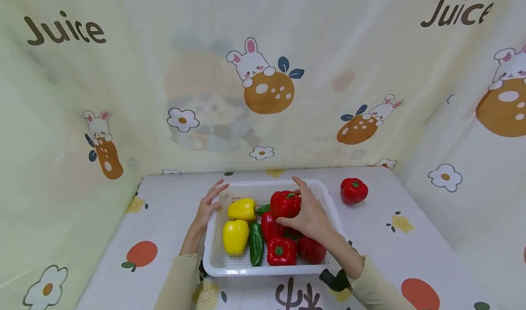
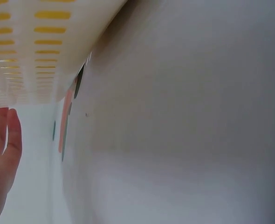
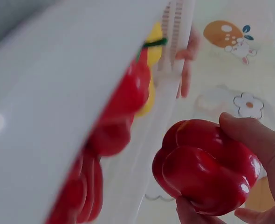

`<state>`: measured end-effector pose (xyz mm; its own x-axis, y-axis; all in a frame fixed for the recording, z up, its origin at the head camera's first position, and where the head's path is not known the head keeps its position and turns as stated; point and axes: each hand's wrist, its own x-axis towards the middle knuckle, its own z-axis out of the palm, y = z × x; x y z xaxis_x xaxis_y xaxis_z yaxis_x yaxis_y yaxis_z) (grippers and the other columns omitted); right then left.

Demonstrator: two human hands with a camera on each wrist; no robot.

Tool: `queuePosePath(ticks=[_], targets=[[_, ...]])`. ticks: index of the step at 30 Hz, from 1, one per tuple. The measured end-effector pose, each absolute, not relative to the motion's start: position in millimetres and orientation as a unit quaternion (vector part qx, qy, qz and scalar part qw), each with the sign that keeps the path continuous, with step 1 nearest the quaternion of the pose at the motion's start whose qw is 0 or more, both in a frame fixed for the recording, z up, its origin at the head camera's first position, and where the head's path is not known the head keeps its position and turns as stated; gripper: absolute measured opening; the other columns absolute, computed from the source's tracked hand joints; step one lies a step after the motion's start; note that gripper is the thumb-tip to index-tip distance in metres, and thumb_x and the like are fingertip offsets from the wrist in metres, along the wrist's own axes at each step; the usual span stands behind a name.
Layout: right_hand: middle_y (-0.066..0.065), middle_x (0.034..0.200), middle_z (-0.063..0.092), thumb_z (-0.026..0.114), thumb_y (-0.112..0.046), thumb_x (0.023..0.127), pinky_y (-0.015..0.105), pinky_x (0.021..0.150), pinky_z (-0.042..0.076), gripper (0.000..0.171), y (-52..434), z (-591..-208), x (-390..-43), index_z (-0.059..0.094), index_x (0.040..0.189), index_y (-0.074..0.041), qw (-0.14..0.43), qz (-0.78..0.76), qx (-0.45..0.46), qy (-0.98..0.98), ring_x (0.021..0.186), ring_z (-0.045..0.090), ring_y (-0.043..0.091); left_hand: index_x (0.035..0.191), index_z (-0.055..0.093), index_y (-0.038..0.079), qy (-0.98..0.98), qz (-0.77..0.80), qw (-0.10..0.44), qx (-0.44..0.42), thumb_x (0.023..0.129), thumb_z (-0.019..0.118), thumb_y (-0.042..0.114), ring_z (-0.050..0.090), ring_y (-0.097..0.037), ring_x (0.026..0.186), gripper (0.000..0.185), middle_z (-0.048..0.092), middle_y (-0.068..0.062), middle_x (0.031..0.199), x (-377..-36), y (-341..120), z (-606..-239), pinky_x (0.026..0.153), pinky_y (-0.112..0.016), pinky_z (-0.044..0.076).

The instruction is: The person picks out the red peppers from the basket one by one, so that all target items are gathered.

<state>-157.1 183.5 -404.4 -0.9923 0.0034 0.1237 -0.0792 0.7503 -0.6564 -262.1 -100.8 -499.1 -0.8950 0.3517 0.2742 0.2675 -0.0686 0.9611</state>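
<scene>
So the worktop has a pale fruit-print cover, with a white rectangular slotted plastic basket sitting on it. Left hand is at the basket's left rim, fingers pretty much straight and a bit spread. Right hand is pinching a glossy red bell pepper between thumb and fingers, up over the basket's right half. Another shiny red bell pepper sits outside, off to the right. Inside there's a bunch of reds on the right, two chunky yellow bell peppers on the left, plus a slim dark-green pepper between.
</scene>
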Motion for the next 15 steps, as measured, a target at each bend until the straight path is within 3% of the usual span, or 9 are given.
queuePosePath(ticks=[8,15], targets=[[0.018,0.126,0.049,0.084,-0.026,0.063,0.047,0.076,0.053,0.101,232.6,-404.5,-162.9,0.026,0.145,-0.015,0.128,0.339,0.055,-0.93,0.109,0.05,0.033,0.135,0.039,-0.012,0.686,0.689,0.034,0.233,0.079,0.037,-0.02,0.007,-0.037,0.141,0.057,0.018,-0.016,0.154,-260.5,-99.1,-501.5,0.108,-0.061,0.011],[0.021,0.13,0.047,0.084,-0.022,0.064,0.05,0.074,0.053,0.097,271.8,-406.2,-168.2,0.031,0.144,-0.011,0.165,0.337,0.048,-0.926,0.11,0.048,0.036,0.136,0.04,-0.011,0.684,0.691,0.041,0.23,0.08,0.036,-0.021,0.007,-0.034,0.142,0.056,0.019,-0.012,0.154,-261.2,-101.0,-501.8,0.109,-0.059,0.009]])
